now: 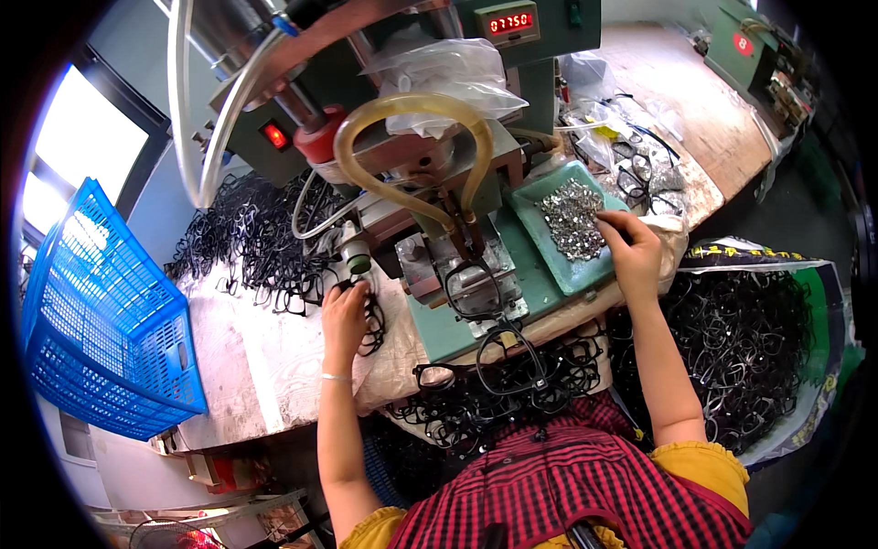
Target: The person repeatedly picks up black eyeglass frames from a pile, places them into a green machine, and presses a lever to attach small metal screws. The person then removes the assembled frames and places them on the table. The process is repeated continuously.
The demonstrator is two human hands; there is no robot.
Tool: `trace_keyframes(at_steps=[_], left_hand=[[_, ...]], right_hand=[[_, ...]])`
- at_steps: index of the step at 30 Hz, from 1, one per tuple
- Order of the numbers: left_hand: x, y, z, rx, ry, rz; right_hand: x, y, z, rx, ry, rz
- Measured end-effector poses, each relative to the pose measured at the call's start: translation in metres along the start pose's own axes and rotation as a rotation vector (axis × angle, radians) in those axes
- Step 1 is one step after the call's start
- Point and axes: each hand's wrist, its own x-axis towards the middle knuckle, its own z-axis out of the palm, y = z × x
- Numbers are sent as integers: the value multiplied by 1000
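Note:
My left hand (345,322) is closed at the table's edge, just below a green push button (358,260), with a black eyeglass frame (374,328) hanging from its fingers. At the right, my right hand (635,249) reaches over a teal tray (528,209) and pinches at the small silvery metal parts (573,221) in it; whatever sits between the fingertips is too small to make out. Between my hands, a second black eyeglass frame (472,316) lies on the metal fixture (416,272) of a green press. Below it another black frame (512,392) juts toward me.
A heap of black eyeglass frames (251,224) covers the table's back left, beside a blue basket (110,311). More frames (549,389) lie in my lap area. At the right stands a large sack (832,339) full of frames (732,339). A yellowish hose (416,101) loops over the fixture.

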Motion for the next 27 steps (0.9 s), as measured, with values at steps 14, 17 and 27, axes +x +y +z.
trace_keyframes(at_steps=[14,17,27], left_hand=[[-7,57,-26,-1575,640,-845],[8,94,-45,-1609,698,-557],[86,171,-127,-1007,795,48]], right_hand=[[-27,-95,84,330,-294,-150],[-32,-87,88,425,-320,-28],[-48,-132,81,711,-451,224]])
